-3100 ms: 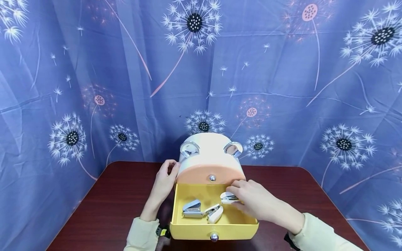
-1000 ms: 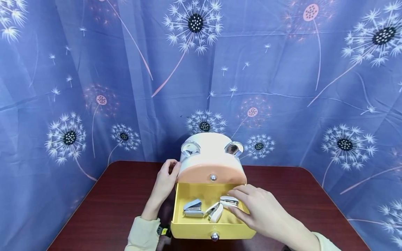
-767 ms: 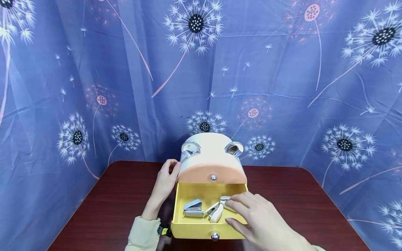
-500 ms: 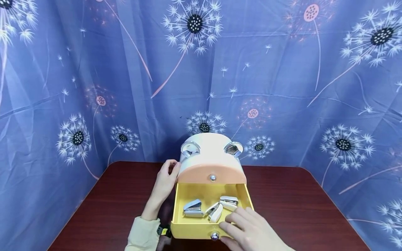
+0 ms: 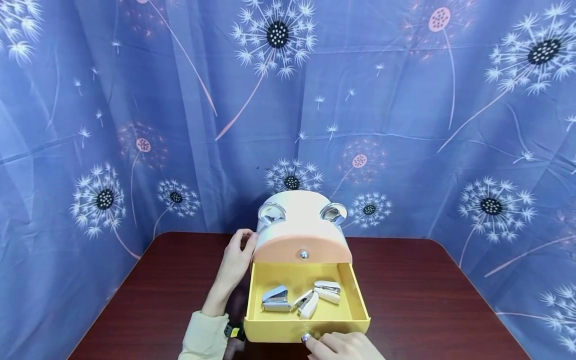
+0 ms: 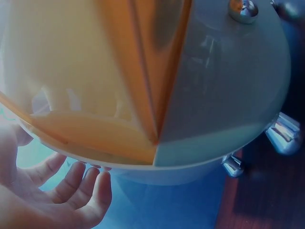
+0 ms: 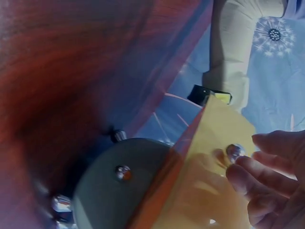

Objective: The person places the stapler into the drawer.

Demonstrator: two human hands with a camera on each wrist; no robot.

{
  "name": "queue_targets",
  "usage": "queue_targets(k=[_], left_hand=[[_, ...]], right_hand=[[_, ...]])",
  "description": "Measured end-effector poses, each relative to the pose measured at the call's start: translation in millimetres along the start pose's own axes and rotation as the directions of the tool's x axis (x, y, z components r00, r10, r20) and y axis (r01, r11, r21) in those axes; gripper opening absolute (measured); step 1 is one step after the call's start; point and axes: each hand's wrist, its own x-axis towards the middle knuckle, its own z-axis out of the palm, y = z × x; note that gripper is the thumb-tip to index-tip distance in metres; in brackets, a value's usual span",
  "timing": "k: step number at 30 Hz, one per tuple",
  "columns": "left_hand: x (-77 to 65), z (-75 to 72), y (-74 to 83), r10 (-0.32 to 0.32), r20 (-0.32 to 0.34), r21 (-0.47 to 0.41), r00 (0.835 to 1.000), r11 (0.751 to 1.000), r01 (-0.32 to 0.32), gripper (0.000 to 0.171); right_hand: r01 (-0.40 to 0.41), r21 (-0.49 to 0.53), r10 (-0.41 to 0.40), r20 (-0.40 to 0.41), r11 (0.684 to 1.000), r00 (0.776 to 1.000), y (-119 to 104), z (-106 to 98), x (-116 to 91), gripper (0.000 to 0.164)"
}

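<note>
A white cabinet (image 5: 302, 215) with a peach upper drawer (image 5: 279, 249) stands on the table, its yellow lower drawer (image 5: 270, 330) pulled out. Inside lie three small staplers: a blue one (image 5: 276, 299), a white one (image 5: 308, 305) and another white one (image 5: 328, 291). My left hand (image 5: 236, 257) rests against the cabinet's left side, fingers loosely bent; in the left wrist view its fingertips (image 6: 101, 183) are right at the cabinet's edge. At the drawer front, my right hand (image 5: 344, 346) has its curled fingers around the silver knob (image 7: 234, 151), partly covering it.
Two round silver pieces (image 5: 334, 214) stick up from the cabinet top like eyes. A second silver knob (image 5: 304, 255) sits on the peach drawer. The dark red table (image 5: 414, 290) extends to both sides, and a blue dandelion-print curtain (image 5: 387, 110) hangs behind it.
My right hand has let go of the right-hand white stapler, leaving it in the drawer, and moved down toward me to the yellow drawer's knob. The left hand stays put.
</note>
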Motion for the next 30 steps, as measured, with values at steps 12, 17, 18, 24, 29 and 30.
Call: queue_targets(k=[12,17,18,24,29,30], left_hand=[[-1.1,0.4,-0.4,-0.01,0.012,-0.016,1.0,1.0,0.01,0.021],[-1.0,-0.5,1.2,-0.005,0.015,-0.023,1.0,1.0,0.006,0.021],[-0.9,-0.7,1.4,-0.004,0.015,-0.024,1.0,1.0,0.005,0.022],[-0.8,-1.0,0.9,-0.007,0.018,-0.041,1.0,0.999,0.008,0.022],[-0.7,-1.3,0.7,-0.01,0.018,-0.039,1.0,0.999,0.01,0.022],[-0.6,-1.1,0.6,-0.011,0.019,-0.039,1.0,0.999,0.012,0.022]], right_hand=[[-0.096,-0.033,0.096,-0.02,0.995,0.995,-1.3,13.4,-5.0,0.028],[-0.15,0.017,0.15,0.011,0.988,0.989,-2.3,14.1,-4.0,0.03],[-0.162,0.025,0.162,0.016,0.986,0.987,-2.3,13.8,-3.6,0.03],[-0.18,0.028,0.179,0.012,0.983,0.984,2.5,13.3,-0.8,0.029],[-0.202,0.046,0.201,0.019,0.978,0.979,8.5,14.2,1.4,0.029],[-0.204,0.05,0.203,0.019,0.978,0.979,9.7,14.8,1.8,0.029]])
